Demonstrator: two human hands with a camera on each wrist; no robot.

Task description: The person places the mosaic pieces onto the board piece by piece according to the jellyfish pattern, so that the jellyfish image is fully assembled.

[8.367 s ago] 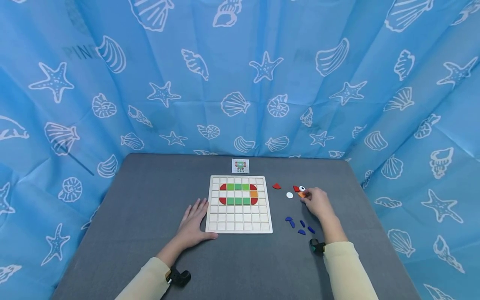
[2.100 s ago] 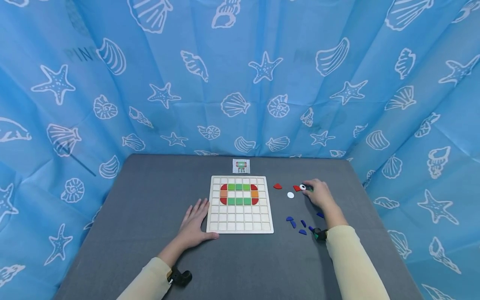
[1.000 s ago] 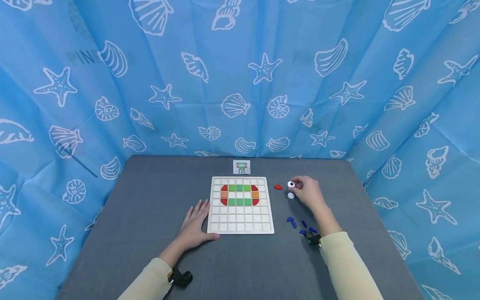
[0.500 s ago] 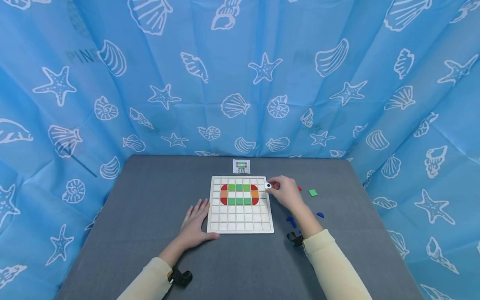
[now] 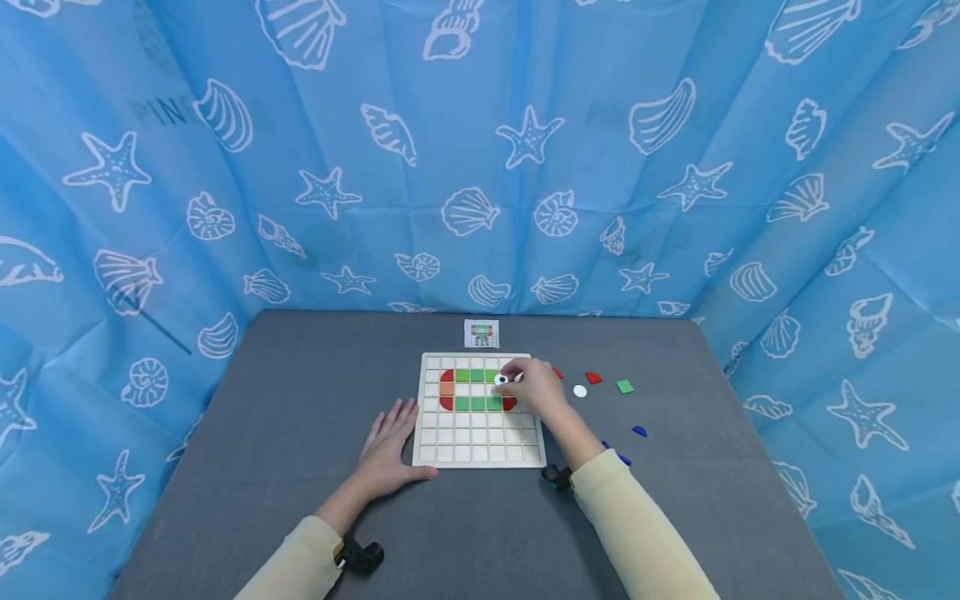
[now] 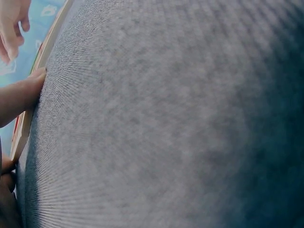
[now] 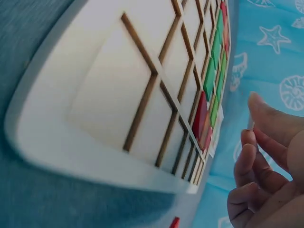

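Note:
My right hand (image 5: 534, 385) pinches a white disc with a black dot (image 5: 501, 379) over the upper right of the wooden grid board (image 5: 465, 454). In the right wrist view, its thumb and forefinger hold the disc (image 7: 251, 122) edge-on, above the board. Green, red and orange pieces lie in the board as a ring; my right hand covers part of its right side. My left hand (image 5: 386, 450) rests on the table, fingers spread, touching the board's left edge and near corner. The left wrist view shows its thumb (image 6: 21, 97) against the board's side.
A small pattern card (image 5: 482, 333) lies behind the board. To the right are a plain white disc (image 5: 580, 390), a red piece (image 5: 593, 377), a green tile (image 5: 625, 386) and a blue half-round piece (image 5: 639, 431). My right forearm partly hides other blue pieces. A curtain stands behind.
An orange tile, earlier at my right hand, now sits in the ring's left side. The right hand has since picked up the dotted disc and carried it left over the board. Left hand unchanged.

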